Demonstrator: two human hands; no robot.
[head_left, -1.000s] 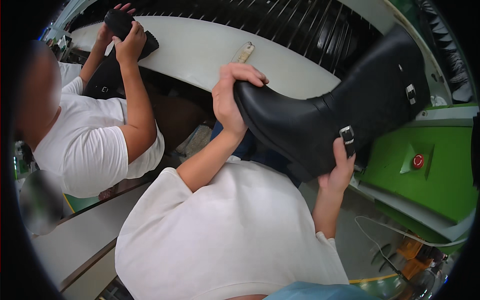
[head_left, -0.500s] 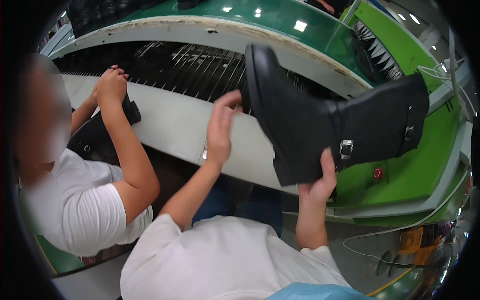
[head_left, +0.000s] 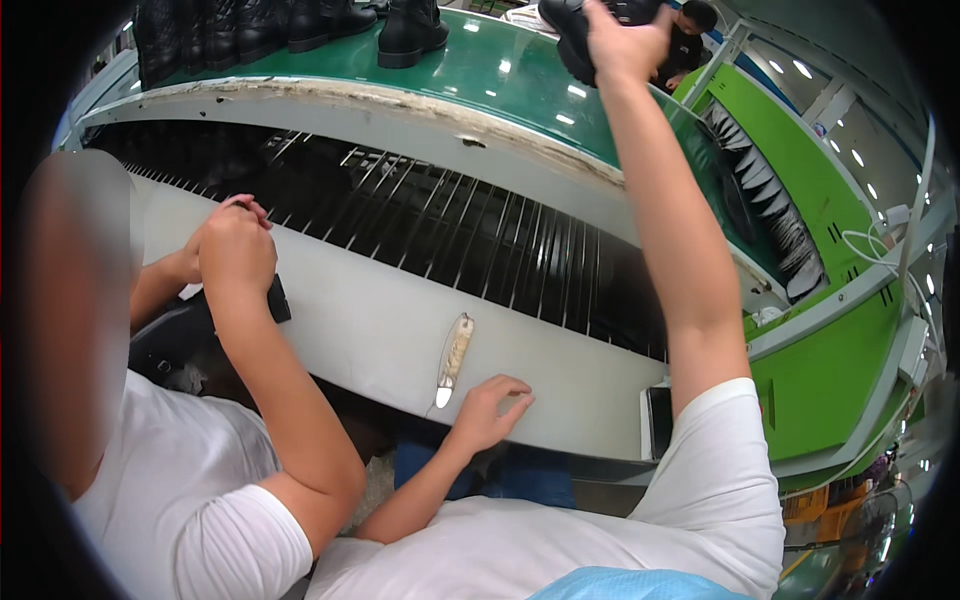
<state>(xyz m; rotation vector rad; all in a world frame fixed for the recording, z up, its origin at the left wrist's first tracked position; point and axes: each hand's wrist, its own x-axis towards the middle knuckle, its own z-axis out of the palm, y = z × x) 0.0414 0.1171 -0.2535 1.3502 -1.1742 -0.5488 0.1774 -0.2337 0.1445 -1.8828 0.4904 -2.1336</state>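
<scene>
Black boot (head_left: 566, 36) cut off by top edge, partly behind right hand (head_left: 628, 46); row of boots (head_left: 262, 32) likewise cropped.

Bright workshop, with a green belt (head_left: 500, 78) running across the back and a green machine (head_left: 815, 395) standing at the right.
The belt is shining with reflected light, and its pale front edge (head_left: 330, 92) is showing wear and brown stains. Below it, thin metal rods (head_left: 485, 240) are spanning a dark gap, and a white bench (head_left: 335, 335) is curving along the near side of them. At the machine's opening, a pale, jagged fringe (head_left: 765, 187) is hanging over the belt. White cables (head_left: 868, 242) are looping beside the machine, and small lights (head_left: 802, 69) are glowing behind it at upper right. At lower right, yellow-orange crates (head_left: 843, 520) are sitting above the floor's yellow line (head_left: 797, 564), blurring toward the rim.
</scene>
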